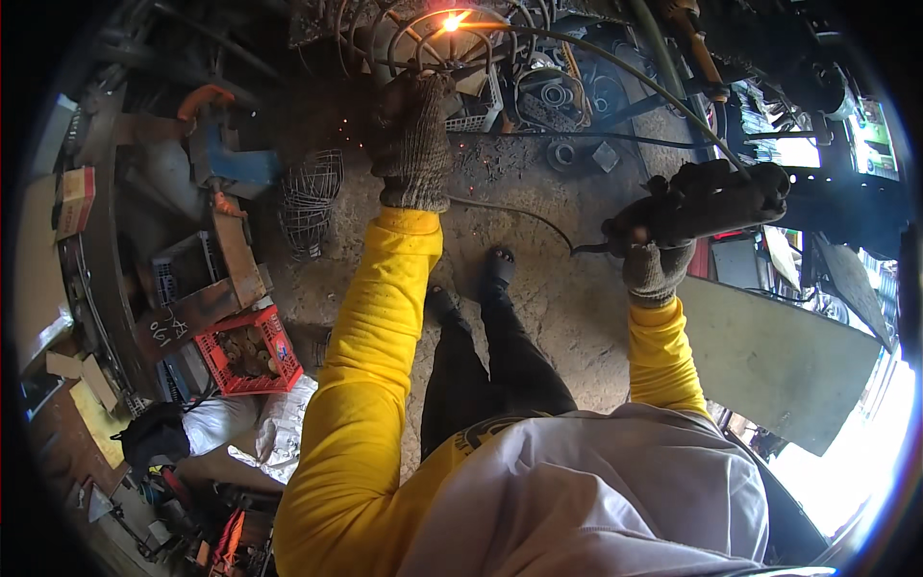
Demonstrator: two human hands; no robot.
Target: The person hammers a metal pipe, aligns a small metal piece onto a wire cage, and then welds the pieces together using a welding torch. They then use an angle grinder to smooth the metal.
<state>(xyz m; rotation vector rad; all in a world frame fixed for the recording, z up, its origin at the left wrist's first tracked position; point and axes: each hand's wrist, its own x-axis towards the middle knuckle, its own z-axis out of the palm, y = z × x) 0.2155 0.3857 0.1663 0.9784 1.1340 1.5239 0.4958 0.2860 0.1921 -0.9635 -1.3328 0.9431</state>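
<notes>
My left hand (415, 135), in a grey knitted glove, reaches forward and is closed at the near side of a frame of curved metal rods (385, 37); its fingers are partly lost in shadow. In my gloved right hand (659, 269), closed round its handle, is a dark welding electrode holder (707, 200). A long, bent welding rod (615, 56) runs from the holder's far right end to the frame. Where rod and frame meet, an orange-white glow (451, 22) burns, and sparks fall near my left hand.
A black cable (524, 213) crosses the concrete floor to the holder. On the left are a wire bundle (312, 197), a blue-and-orange clamp-like tool (236, 163) and a red crate (286, 348) of round pieces. A pale board (779, 356) lies right; metal rings (556, 93) lie ahead.
</notes>
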